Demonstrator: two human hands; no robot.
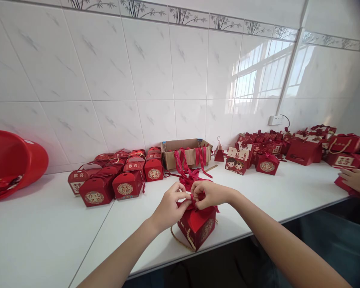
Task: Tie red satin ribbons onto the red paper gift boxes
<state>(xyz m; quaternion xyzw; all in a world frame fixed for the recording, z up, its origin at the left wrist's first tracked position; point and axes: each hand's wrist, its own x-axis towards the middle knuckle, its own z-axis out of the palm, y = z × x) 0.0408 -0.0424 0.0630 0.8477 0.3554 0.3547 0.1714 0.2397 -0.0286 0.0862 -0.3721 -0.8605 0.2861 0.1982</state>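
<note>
A red gift box [198, 228] with a round gold pattern stands near the table's front edge, a twisted gold cord hanging at its side. Above its lid, my left hand [173, 204] pinches a red ribbon [192, 199] from the left. My right hand [208, 194] closes on the same ribbon from the right, fingers curled. Both hands nearly touch over the box top. Just behind them lies a pile of loose red ribbons [189, 176], which trails from an open cardboard box [168, 158].
Several red boxes [127, 184] stand at the left, beside a red tub [33, 160]. More red boxes [267, 164] line the right back. Another person's hand [355, 180] rests on a red box at the far right. A tiled wall rises behind.
</note>
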